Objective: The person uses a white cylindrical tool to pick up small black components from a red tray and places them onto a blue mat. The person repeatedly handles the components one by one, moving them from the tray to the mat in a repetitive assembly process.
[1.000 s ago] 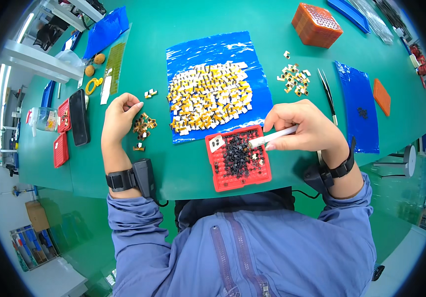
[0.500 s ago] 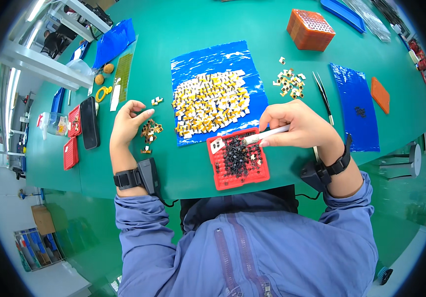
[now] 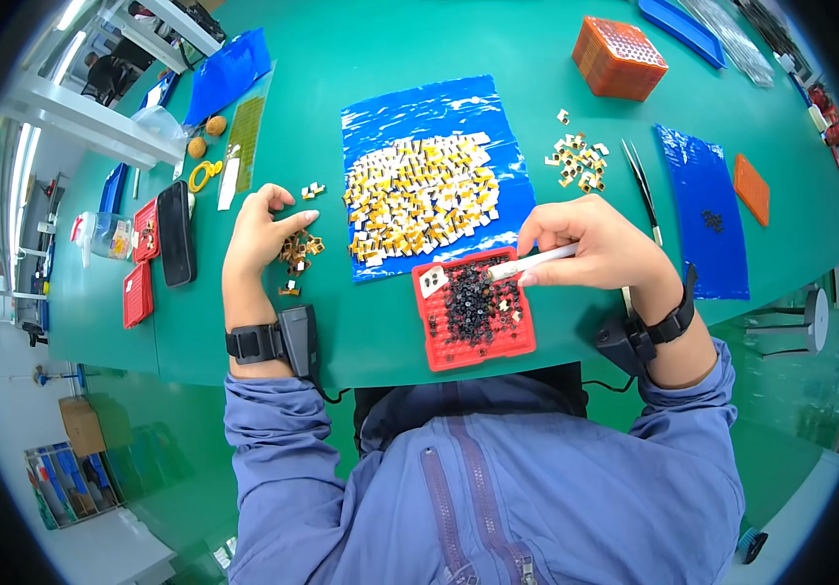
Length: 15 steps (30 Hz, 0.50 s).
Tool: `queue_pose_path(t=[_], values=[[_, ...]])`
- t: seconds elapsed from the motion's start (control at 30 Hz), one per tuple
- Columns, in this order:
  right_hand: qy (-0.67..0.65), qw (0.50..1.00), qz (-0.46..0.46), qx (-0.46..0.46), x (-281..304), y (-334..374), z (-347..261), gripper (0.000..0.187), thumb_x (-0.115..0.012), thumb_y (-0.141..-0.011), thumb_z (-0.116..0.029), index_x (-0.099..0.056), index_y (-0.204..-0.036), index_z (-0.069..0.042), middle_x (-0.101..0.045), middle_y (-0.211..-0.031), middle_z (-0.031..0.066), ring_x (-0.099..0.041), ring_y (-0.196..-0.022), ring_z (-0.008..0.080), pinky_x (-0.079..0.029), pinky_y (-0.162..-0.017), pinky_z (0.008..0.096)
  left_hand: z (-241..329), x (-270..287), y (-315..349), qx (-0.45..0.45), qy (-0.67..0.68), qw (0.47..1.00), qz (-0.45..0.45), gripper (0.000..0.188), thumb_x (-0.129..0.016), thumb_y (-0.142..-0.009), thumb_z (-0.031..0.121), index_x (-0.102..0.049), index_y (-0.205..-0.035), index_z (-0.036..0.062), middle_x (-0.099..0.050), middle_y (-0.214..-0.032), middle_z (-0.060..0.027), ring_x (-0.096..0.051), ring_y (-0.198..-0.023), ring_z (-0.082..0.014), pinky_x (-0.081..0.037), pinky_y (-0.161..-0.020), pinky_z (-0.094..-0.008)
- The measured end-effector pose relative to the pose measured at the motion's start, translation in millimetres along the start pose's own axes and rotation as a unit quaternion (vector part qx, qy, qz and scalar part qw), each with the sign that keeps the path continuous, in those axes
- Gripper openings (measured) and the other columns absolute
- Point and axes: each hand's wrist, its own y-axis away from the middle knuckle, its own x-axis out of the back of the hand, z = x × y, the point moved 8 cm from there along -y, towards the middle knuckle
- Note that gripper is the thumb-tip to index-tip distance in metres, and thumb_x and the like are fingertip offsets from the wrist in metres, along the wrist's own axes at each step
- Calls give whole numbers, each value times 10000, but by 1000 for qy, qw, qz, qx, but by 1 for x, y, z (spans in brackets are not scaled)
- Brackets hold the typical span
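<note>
My right hand [image 3: 590, 249] grips a white pen-like stick [image 3: 548, 257] between thumb and fingers. The stick's blunt end is over the red tray [image 3: 436, 351], which holds many small black round parts [image 3: 473, 310], a few pale bits and a white piece with dark dots [image 3: 433, 282]. Beside a small heap of brown-gold parts [image 3: 299, 255] is my left hand [image 3: 261, 232], its thumb and forefinger apart and holding nothing that I can see. Ahead of the tray lies a blue sheet [image 3: 409, 112], covered with many small white-and-gold pieces [image 3: 419, 200].
Right of the sheet are loose white-gold pieces [image 3: 577, 161], tweezers [image 3: 642, 185], another blue sheet [image 3: 697, 195] and an orange plate [image 3: 751, 190]. An orange stack of trays [image 3: 619, 58] stands farther back. Left are a black case [image 3: 177, 234], yellow scissors [image 3: 205, 175] and red boxes [image 3: 138, 294].
My left hand has shifted slightly forward and right, its thumb now at the brown-gold heap. The right hand still holds the stick over the tray. The whole view has shifted a little.
</note>
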Motion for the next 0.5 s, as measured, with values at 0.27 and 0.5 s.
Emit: queue_pose_path(t=[0.27,0.5], values=[[11,1000,10,14,3,0,-2,216,-751,-752,-226,-622,-807,-60,-460,-522,-19,-415,-469,63,-301,-436,243,-14,1,0,34,212,977,-20,263,-744,-771,185,-598,-937,42,-576,-883,-15,-529,-820,-93,-427,-707,-223],[2,1000,12,26,5,1,-3,224,-776,-728,-169,-627,-839,-43,-474,-542,-31,-403,-483,41,-284,-437,228,70,-4,24,-72,450,884,-104,155,-583,-886,72,-576,-1031,18,-623,-925,-37,-575,-852,-96,-444,-758,-217]])
